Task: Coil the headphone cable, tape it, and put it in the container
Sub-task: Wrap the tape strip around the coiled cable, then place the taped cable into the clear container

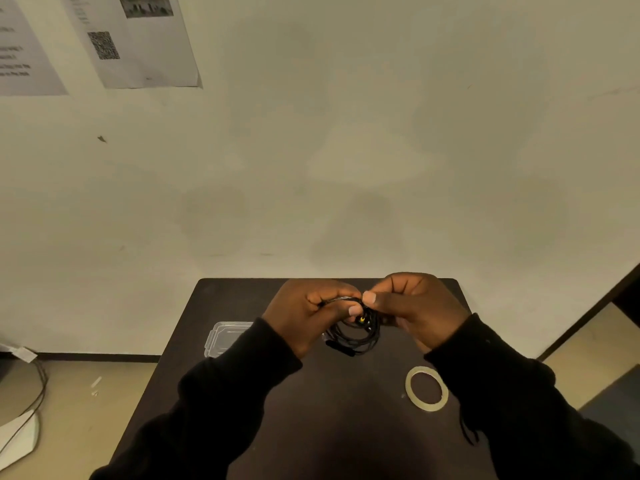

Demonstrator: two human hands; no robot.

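Dark table (277, 427) against pale wall (346, 150), pushed flush so nothing rolls off the far edge. Printed sheets (138, 39) taped up at upper left of wall, unrelated to work. Tan floor (86, 403) either side; loose wires (38, 393) trailing at far left.

Black sleeves (214, 403) reaching in from below, both forearms angled toward table centre, raised above surface so loops hang free instead of dragging.

Clear container (227, 337) lying on table left of the hands, partly hidden by left sleeve; parked near, probably for the final drop. Open or lidded: cannot tell.

Left hand (304, 313) curled round top of headphone cable (353, 332), thumb and fingers clamped on bundled strands, likely to keep finished turns from springing apart. Right hand (419, 306) just beside, thumb and forefinger pinched together on same top section, likely feeding or tucking a strand.

Cable held in mid-air between both hands above table middle, several dark loops hanging below the fingers; coil looks mostly formed, tail end unclear.

Tape roll (426, 389) flat on table, near right forearm, well apart from coil; untouched, handy for right-hand reach once coil is pinned one-handed.

Small yellow spot (362, 319) inside loops, probably an earpiece or plug detail; too small to say.
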